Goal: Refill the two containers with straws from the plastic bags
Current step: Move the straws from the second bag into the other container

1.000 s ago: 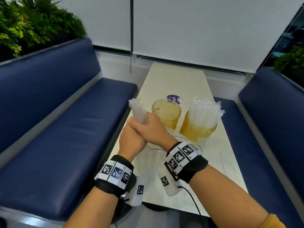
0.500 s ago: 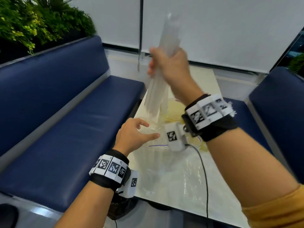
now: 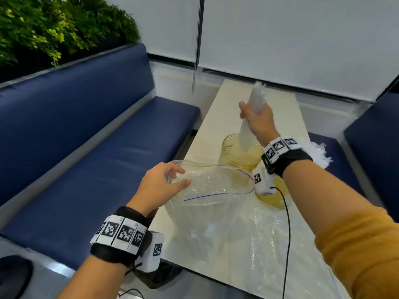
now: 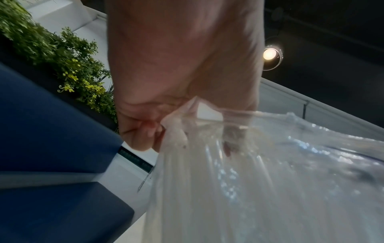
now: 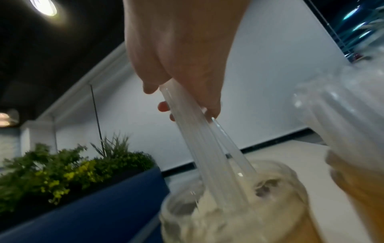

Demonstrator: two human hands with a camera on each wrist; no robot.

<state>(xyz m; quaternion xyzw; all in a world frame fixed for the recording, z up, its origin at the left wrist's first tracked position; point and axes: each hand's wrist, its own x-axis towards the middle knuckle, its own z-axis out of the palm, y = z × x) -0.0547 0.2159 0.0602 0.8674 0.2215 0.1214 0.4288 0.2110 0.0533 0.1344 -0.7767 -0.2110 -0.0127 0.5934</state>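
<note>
A bundle of thin, translucent straws (image 3: 254, 113) is gripped by the curled fingers of the right hand (image 3: 258, 117), lower ends inside the round amber jar (image 3: 235, 156). The crinkled clear bag (image 3: 211, 190) rim is pinched by the left hand (image 3: 159, 186) on the smooth table (image 3: 218, 117)

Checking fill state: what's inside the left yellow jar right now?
The lower ends of the straw bundle gripped by the right hand are inside the jar. Nothing else shows in it; the right wrist hides part of its rim.
</note>
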